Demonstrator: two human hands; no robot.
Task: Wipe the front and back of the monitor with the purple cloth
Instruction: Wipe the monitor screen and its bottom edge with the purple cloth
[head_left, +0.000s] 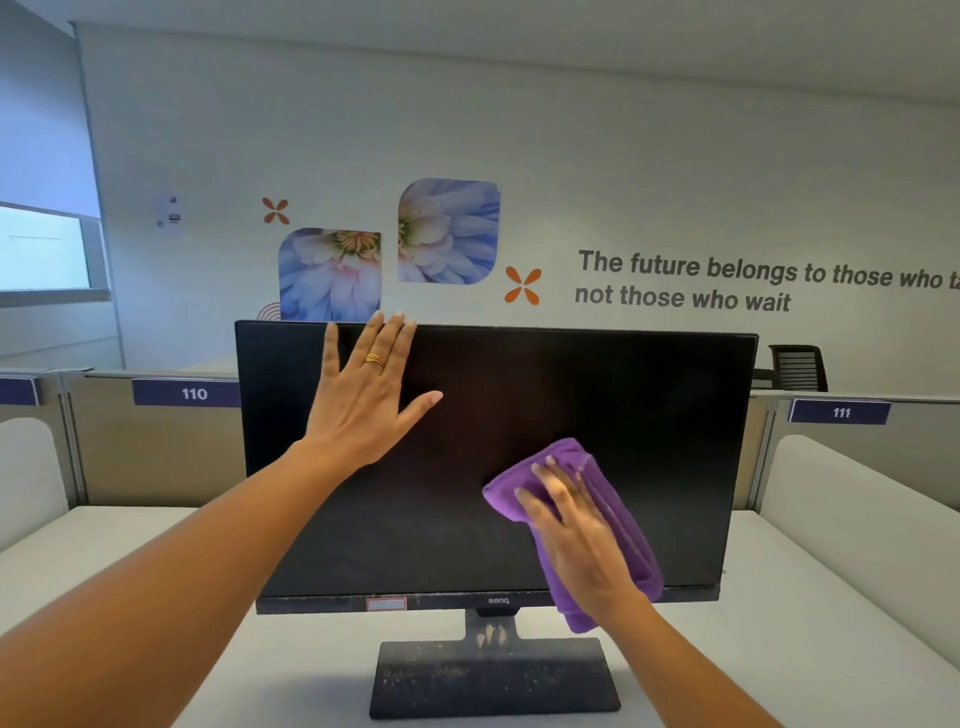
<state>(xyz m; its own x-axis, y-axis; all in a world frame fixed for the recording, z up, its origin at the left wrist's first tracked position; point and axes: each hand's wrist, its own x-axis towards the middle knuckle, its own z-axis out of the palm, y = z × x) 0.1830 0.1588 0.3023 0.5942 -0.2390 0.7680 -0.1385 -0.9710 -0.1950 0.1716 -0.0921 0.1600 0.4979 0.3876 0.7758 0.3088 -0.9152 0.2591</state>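
A black monitor (649, 441) stands facing me on a dusty black stand (493, 675), its screen dark. My left hand (363, 395) lies flat on the upper left of the screen, fingers spread, fingertips reaching the top edge. My right hand (576, 535) presses the folded purple cloth (623, 525) flat against the lower right part of the screen. The cloth hangs down past the bottom bezel.
The monitor sits on a white desk (779, 649) between low partition panels labelled 110 (193, 393) and 111 (840, 412). White rounded side dividers (857, 499) flank the desk. A black office chair (797, 366) stands behind the partition at the right.
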